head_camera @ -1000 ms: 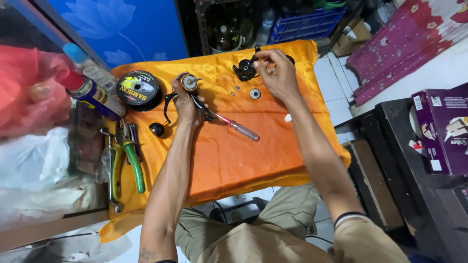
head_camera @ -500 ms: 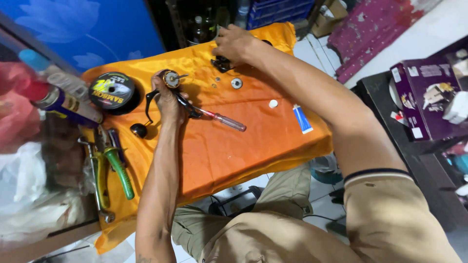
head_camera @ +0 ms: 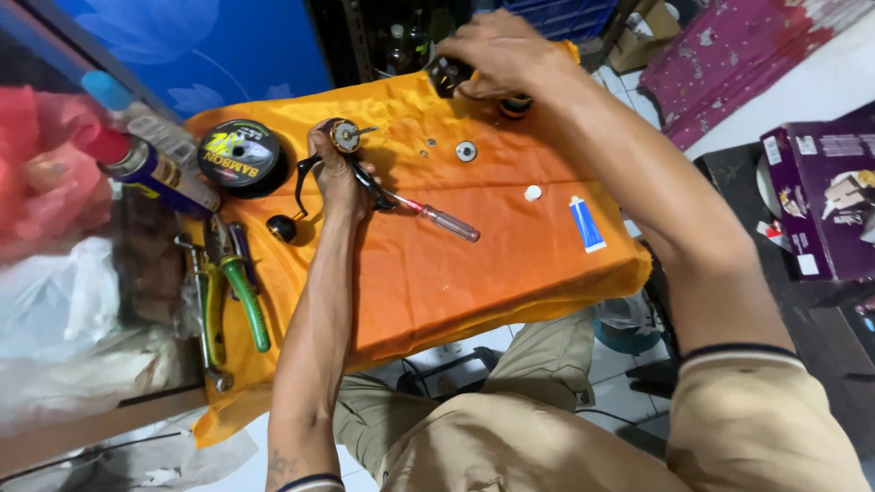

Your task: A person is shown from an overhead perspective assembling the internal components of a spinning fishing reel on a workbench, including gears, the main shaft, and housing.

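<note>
On the orange cloth (head_camera: 437, 273), the left hand (head_camera: 337, 178) grips 1 reel body (head_camera: 346, 137) beside 1 line spool (head_camera: 239, 155), while the right hand (head_camera: 497, 55) closes on 1 black part (head_camera: 447, 75) beyond 1 screwdriver (head_camera: 437, 217) and 1 blue tube (head_camera: 586, 223).

- My left hand (head_camera: 337, 178) is closed in a grip, knuckles up, with the forearm running straight back toward my body.
- My right hand (head_camera: 497, 55) is stretched out well beyond and to the right of the left, fingers curled downward in a closed hold.
- My right arm is nearly fully extended, and the sleeve cuff sits at the upper arm.
</note>
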